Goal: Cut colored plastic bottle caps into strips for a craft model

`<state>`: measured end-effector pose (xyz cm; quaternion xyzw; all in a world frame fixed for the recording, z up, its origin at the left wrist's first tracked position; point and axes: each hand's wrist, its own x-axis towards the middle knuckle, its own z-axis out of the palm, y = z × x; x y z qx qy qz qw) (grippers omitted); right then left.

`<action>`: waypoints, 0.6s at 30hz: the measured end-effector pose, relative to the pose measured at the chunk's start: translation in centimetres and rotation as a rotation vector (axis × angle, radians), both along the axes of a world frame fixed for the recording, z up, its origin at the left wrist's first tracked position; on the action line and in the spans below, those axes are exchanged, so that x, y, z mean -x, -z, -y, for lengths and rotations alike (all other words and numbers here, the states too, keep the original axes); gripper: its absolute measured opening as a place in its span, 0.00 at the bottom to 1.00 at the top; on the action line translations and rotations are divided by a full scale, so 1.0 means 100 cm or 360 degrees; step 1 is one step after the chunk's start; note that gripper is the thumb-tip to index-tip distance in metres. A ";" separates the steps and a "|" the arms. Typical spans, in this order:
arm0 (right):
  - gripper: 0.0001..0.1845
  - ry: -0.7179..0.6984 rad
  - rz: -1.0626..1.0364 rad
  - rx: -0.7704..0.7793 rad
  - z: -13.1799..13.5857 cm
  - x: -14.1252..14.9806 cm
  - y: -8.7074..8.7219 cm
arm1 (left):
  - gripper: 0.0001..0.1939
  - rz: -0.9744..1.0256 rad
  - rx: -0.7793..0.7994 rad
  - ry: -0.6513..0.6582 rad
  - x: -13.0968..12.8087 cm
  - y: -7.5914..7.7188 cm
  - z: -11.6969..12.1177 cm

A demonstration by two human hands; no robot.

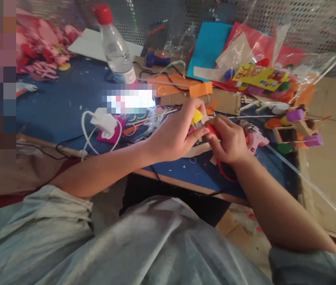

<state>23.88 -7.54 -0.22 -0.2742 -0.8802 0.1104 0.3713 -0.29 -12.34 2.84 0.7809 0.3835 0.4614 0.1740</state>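
Note:
My left hand (172,136) is closed over the blue table, its fingers curled about a small yellow piece (196,115). Its thumb reaches across to a small red piece (211,130), which my right hand (228,139) pinches between thumb and fingers. Both hands almost touch, and the fingers partly hide the pieces, so their kind is unclear. Under the hands lie beige strips (197,150). A red loop (225,174) lies below my right hand, and a pink plastic tool (257,140) is just beyond it.
A red-capped bottle (116,51) stands behind a bright blurred patch. Left of my hands is a white charger (105,120) on a magenta block, with cables. Coloured sheets (209,43) and a yellow-labelled packet (261,77) lie at the back. Small coloured assemblies (300,128) are at right.

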 end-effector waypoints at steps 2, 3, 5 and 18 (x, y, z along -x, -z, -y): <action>0.31 -0.0034 0.0034 0.0031 0.001 0.001 0.001 | 0.18 -0.0028 0.0034 0.0007 0.004 0.002 0.004; 0.31 -0.0038 0.0056 0.0039 0.001 0.002 0.002 | 0.19 -0.0044 0.0042 0.0021 0.007 0.003 0.005; 0.31 -0.0032 0.0087 0.0031 0.001 0.004 0.004 | 0.19 -0.0074 0.0041 0.0072 0.013 0.007 0.005; 0.36 0.0034 0.0318 -0.0012 0.001 0.011 -0.012 | 0.21 0.0451 0.0137 0.0235 0.021 0.035 0.002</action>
